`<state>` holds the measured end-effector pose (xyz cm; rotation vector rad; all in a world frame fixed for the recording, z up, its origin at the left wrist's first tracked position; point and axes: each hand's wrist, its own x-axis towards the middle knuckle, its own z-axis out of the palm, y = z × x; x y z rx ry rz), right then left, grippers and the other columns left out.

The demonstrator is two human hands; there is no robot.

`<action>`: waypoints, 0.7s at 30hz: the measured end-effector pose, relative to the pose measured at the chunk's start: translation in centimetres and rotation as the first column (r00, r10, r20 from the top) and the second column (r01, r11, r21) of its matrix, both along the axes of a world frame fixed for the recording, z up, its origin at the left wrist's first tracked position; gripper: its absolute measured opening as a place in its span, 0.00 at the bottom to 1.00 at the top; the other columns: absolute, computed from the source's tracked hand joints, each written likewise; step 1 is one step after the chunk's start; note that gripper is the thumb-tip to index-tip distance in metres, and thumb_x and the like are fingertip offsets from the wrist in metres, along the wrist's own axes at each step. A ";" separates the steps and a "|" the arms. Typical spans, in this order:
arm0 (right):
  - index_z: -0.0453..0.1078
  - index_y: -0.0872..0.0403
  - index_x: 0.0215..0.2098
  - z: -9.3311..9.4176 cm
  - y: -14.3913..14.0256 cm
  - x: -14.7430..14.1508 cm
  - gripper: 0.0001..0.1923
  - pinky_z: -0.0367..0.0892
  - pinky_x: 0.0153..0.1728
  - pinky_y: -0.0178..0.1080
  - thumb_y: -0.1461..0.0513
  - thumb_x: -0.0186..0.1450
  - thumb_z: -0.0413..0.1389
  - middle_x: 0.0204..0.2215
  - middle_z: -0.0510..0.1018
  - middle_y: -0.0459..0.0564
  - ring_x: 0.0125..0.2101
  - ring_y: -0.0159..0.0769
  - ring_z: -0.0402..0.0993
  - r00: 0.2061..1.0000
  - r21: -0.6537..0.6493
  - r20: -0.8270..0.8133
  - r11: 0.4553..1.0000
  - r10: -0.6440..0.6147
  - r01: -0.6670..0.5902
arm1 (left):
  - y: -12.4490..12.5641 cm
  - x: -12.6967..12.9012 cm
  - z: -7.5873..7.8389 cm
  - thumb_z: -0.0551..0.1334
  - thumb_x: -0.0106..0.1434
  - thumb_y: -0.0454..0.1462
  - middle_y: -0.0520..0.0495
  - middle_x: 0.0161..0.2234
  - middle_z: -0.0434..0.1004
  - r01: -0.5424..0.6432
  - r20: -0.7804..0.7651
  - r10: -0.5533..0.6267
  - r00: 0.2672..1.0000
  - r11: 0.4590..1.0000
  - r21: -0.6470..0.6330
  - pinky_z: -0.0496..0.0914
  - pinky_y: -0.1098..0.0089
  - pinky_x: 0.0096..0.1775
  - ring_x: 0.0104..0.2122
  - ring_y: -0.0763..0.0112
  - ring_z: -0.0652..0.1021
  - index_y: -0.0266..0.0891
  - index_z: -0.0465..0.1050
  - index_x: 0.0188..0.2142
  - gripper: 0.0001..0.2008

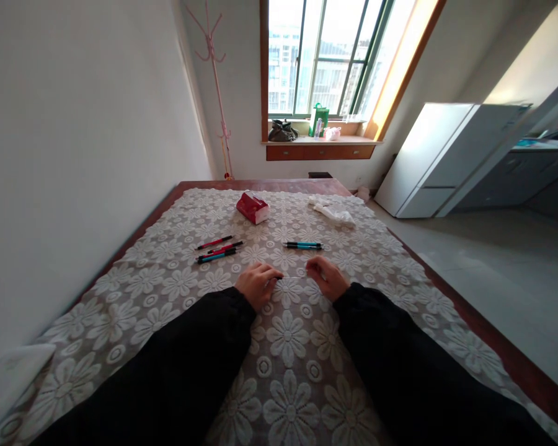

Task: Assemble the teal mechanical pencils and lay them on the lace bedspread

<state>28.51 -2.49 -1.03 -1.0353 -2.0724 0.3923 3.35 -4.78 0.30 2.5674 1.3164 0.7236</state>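
My left hand (pixel 259 285) is closed on a dark pen part, mostly covered by the fingers. From it a thin pale rod (pixel 292 277), which looks like a pen refill, points right toward my right hand (pixel 326 277). The fingertips of that hand are pinched together close to the rod's end; whether they touch it or hold a small piece I cannot tell. Just beyond my hands lie blue-and-black pens (pixel 304 246), side by side. Farther left, red-and-black pens (pixel 214 242) rest beside another blue-and-black pen (pixel 217 255).
A flowered lace tablecloth (pixel 288 337) covers the wooden table. Toward its far end are a red tissue pack (pixel 253 208) and a crumpled white plastic bag (pixel 333 214). A white object (pixel 16 371) lies at the near left, by the wall. A fridge (pixel 439 158) stands right.
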 end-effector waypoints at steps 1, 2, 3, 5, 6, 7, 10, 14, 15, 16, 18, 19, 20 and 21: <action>0.69 0.52 0.41 -0.1 -0.1 -0.3 0.07 0.66 0.36 0.38 0.61 0.68 0.50 0.31 0.75 0.47 0.31 0.34 0.70 0.998 -0.050 -0.069 0.999 0.007 -0.010 | 0.0 0.0 0.1 0.58 0.66 0.33 0.49 0.42 0.80 -0.003 0.007 0.003 1.000 1.000 -0.001 0.70 0.62 0.49 0.44 0.64 0.75 0.45 0.77 0.44 0.12; 0.69 0.51 0.43 -0.1 -0.2 -0.6 0.09 0.66 0.34 0.38 0.60 0.68 0.50 0.31 0.75 0.47 0.31 0.34 0.71 0.994 -0.086 -0.111 0.996 0.026 -0.035 | -0.1 0.0 0.1 0.57 0.66 0.33 0.49 0.42 0.79 -0.005 0.013 0.005 1.000 1.000 -0.002 0.70 0.62 0.49 0.44 0.64 0.75 0.45 0.76 0.45 0.12; 0.70 0.51 0.43 -0.2 -0.2 -0.8 0.09 0.66 0.34 0.38 0.60 0.68 0.50 0.32 0.76 0.47 0.31 0.34 0.71 0.990 -0.107 -0.127 0.992 0.052 -0.066 | -0.1 0.1 0.1 0.57 0.66 0.33 0.49 0.42 0.79 -0.006 0.018 0.006 1.000 1.000 -0.001 0.70 0.62 0.49 0.44 0.64 0.75 0.45 0.76 0.45 0.12; 0.72 0.52 0.40 -0.2 -0.3 -1.1 0.09 0.66 0.33 0.38 0.59 0.68 0.51 0.32 0.76 0.48 0.30 0.34 0.71 0.989 -0.118 -0.134 0.989 0.068 -0.084 | 0.0 0.0 0.1 0.57 0.66 0.33 0.49 0.42 0.79 -0.006 0.027 0.006 1.000 1.000 0.007 0.70 0.62 0.49 0.45 0.64 0.75 0.45 0.76 0.45 0.12; 0.72 0.52 0.37 -0.2 -0.3 -1.2 0.09 0.66 0.32 0.38 0.58 0.67 0.52 0.31 0.76 0.48 0.29 0.34 0.71 0.989 -0.121 -0.139 0.991 0.046 -0.063 | 0.0 0.0 0.1 0.56 0.67 0.33 0.49 0.42 0.79 -0.005 0.030 0.005 1.000 1.000 0.009 0.70 0.62 0.49 0.45 0.63 0.75 0.44 0.76 0.45 0.12; 0.72 0.52 0.36 -0.2 -0.2 -1.2 0.08 0.66 0.31 0.38 0.58 0.66 0.53 0.29 0.76 0.48 0.28 0.34 0.70 0.988 -0.128 -0.152 0.991 0.011 -0.031 | 0.0 0.0 0.0 0.56 0.67 0.33 0.49 0.42 0.79 -0.004 0.033 0.003 0.999 1.000 0.011 0.70 0.62 0.49 0.45 0.63 0.75 0.44 0.76 0.45 0.12; 0.71 0.51 0.34 -0.1 -0.2 -1.1 0.07 0.65 0.29 0.37 0.56 0.64 0.56 0.30 0.77 0.47 0.28 0.33 0.70 0.978 -0.165 -0.204 0.986 -0.042 0.008 | 0.0 0.0 -0.1 0.56 0.66 0.33 0.49 0.42 0.79 -0.009 0.033 0.009 0.999 1.000 0.009 0.70 0.62 0.49 0.44 0.64 0.75 0.45 0.76 0.45 0.12; 0.70 0.52 0.31 -0.1 -0.2 -1.5 0.10 0.65 0.27 0.36 0.54 0.61 0.59 0.29 0.76 0.46 0.26 0.32 0.69 0.954 -0.251 -0.295 0.968 -0.048 -0.029 | 0.0 -0.1 -0.1 0.57 0.66 0.33 0.50 0.42 0.79 -0.026 0.046 0.025 0.999 1.000 0.017 0.69 0.62 0.50 0.45 0.64 0.75 0.45 0.76 0.45 0.12; 0.70 0.52 0.32 -0.2 -0.1 -1.9 0.11 0.65 0.25 0.35 0.53 0.60 0.59 0.26 0.74 0.45 0.24 0.31 0.68 0.940 -0.306 -0.336 0.951 -0.063 -0.046 | 0.0 -0.1 -0.1 0.57 0.66 0.33 0.50 0.42 0.79 -0.031 0.056 0.030 0.998 0.999 0.020 0.69 0.62 0.50 0.45 0.64 0.75 0.45 0.76 0.45 0.11; 0.69 0.52 0.32 -0.2 0.1 -2.3 0.12 0.64 0.23 0.34 0.52 0.60 0.59 0.24 0.73 0.44 0.22 0.30 0.67 0.921 -0.365 -0.382 0.928 -0.076 -0.075 | 0.1 -0.1 0.0 0.57 0.66 0.33 0.50 0.42 0.79 -0.042 0.067 0.040 0.997 0.999 0.021 0.69 0.62 0.50 0.45 0.64 0.75 0.45 0.76 0.44 0.11; 0.67 0.52 0.33 -0.2 0.6 -3.3 0.15 0.65 0.21 0.34 0.50 0.58 0.60 0.22 0.73 0.43 0.21 0.31 0.68 0.880 -0.449 -0.469 0.879 -0.079 -0.160 | 0.2 -0.2 0.0 0.57 0.66 0.32 0.50 0.42 0.79 -0.079 0.089 0.077 0.993 0.997 0.016 0.69 0.62 0.49 0.45 0.64 0.75 0.45 0.75 0.44 0.11; 0.66 0.52 0.32 -0.2 0.9 -3.9 0.16 0.66 0.21 0.35 0.50 0.57 0.61 0.22 0.73 0.43 0.21 0.31 0.69 0.862 -0.465 -0.502 0.863 -0.075 -0.195 | 0.3 -0.3 0.0 0.57 0.65 0.32 0.49 0.42 0.79 -0.102 0.099 0.101 0.990 0.995 0.011 0.69 0.62 0.49 0.45 0.64 0.75 0.45 0.75 0.43 0.11; 0.66 0.52 0.32 -0.2 1.3 -4.5 0.16 0.67 0.22 0.35 0.49 0.57 0.62 0.21 0.73 0.43 0.22 0.32 0.70 0.846 -0.469 -0.528 0.855 -0.072 -0.220 | 0.4 -0.4 0.0 0.57 0.65 0.31 0.49 0.42 0.79 -0.125 0.107 0.124 0.986 0.992 0.005 0.69 0.62 0.49 0.45 0.64 0.75 0.44 0.75 0.43 0.11; 0.66 0.52 0.31 -0.2 1.6 -4.9 0.17 0.69 0.23 0.36 0.49 0.56 0.62 0.21 0.73 0.43 0.22 0.32 0.71 0.833 -0.465 -0.549 0.853 -0.067 -0.238 | 0.5 -0.5 0.0 0.57 0.64 0.31 0.49 0.42 0.78 -0.146 0.113 0.145 0.983 0.989 0.000 0.69 0.62 0.49 0.45 0.63 0.75 0.44 0.75 0.43 0.12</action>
